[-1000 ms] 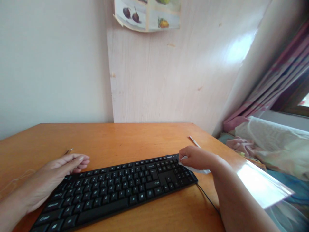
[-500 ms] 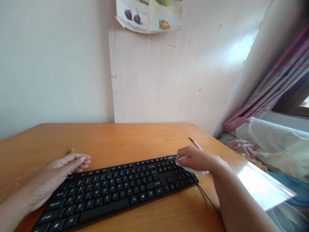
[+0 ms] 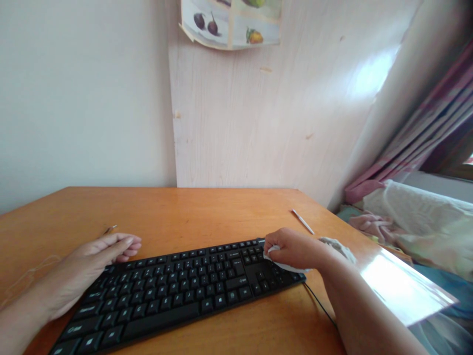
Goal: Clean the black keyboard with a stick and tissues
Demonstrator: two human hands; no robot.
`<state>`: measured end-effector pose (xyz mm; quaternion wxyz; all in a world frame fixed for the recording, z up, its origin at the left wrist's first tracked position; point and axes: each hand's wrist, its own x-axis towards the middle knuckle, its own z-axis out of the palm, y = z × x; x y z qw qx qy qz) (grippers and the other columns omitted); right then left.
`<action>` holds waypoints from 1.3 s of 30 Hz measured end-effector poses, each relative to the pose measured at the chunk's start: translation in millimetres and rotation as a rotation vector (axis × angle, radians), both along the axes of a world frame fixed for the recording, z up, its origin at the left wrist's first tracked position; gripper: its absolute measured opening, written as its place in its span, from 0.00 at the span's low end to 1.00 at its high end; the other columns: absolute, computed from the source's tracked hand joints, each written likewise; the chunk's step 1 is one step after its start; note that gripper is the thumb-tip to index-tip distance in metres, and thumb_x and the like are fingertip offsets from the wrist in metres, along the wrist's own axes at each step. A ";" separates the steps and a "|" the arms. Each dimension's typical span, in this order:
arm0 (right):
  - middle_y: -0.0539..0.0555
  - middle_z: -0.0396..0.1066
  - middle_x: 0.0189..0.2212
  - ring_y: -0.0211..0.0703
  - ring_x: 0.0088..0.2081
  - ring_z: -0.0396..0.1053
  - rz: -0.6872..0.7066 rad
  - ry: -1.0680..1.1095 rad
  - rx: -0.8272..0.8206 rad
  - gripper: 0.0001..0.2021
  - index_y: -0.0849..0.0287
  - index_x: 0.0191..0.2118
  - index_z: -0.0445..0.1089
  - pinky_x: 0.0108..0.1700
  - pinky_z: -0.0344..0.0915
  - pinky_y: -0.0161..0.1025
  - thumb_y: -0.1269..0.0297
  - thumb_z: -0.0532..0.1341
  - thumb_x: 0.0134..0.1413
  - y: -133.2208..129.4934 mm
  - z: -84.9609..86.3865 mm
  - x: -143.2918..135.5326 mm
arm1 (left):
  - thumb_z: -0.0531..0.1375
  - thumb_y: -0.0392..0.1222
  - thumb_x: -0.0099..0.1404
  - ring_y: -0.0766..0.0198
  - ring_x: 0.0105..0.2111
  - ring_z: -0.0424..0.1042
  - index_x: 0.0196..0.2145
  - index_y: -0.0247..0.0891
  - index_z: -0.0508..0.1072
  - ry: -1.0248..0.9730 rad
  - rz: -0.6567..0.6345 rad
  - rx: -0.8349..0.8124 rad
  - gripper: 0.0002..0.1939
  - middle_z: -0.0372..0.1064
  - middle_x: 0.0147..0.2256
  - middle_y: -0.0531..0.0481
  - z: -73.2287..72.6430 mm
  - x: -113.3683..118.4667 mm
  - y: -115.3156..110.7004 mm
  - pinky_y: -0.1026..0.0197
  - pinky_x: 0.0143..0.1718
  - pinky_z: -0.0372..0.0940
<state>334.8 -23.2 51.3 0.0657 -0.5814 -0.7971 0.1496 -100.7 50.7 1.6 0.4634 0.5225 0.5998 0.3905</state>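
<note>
A black keyboard (image 3: 162,296) lies at a slant on the wooden desk, its left end closer to me. My right hand (image 3: 284,249) is closed around a white tissue (image 3: 291,267) and presses it on the number pad. Part of the tissue sticks out below the fingers. At the keyboard's far left corner rests my left hand (image 3: 107,254), fingers curled together with the thumb laid along them; I see nothing between them. Its palm side lies against the keyboard's left end.
A white pen-like stick (image 3: 303,222) lies on the desk (image 3: 185,212) behind my right hand. Crumpled clear plastic (image 3: 338,248) and a shiny sheet (image 3: 402,286) are to the right. A thin brown stick (image 3: 110,229) shows behind my left hand. The keyboard cable (image 3: 320,303) runs under my right forearm.
My right hand has slid the tissue slightly left and toward me over the number pad. The left hand stays at the keyboard's corner. The view has shifted a little.
</note>
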 end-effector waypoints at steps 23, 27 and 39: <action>0.52 0.77 0.30 0.42 0.32 0.71 -0.033 -0.027 0.074 0.10 0.57 0.34 0.77 0.34 0.58 0.35 0.71 0.58 0.50 -4.8 -6.6 -17.0 | 0.65 0.67 0.51 0.51 0.53 0.73 0.48 0.38 0.75 0.038 -0.058 0.038 0.35 0.75 0.51 0.41 -2.4 -2.2 -0.4 0.50 0.61 0.62; 0.52 0.78 0.33 0.42 0.35 0.71 0.010 0.037 0.113 0.10 0.56 0.36 0.77 0.37 0.59 0.34 0.70 0.58 0.52 -3.9 -9.8 -20.8 | 0.64 0.68 0.52 0.50 0.53 0.72 0.48 0.37 0.74 0.028 -0.059 0.038 0.36 0.74 0.52 0.39 -3.2 -3.4 0.4 0.48 0.61 0.60; 0.51 0.78 0.33 0.42 0.35 0.72 0.016 0.001 0.101 0.11 0.55 0.36 0.77 0.38 0.60 0.35 0.71 0.58 0.50 -6.8 -10.9 -27.0 | 0.62 0.67 0.56 0.53 0.51 0.73 0.47 0.37 0.75 0.054 -0.082 0.081 0.33 0.76 0.49 0.41 -5.7 -4.3 1.6 0.55 0.53 0.67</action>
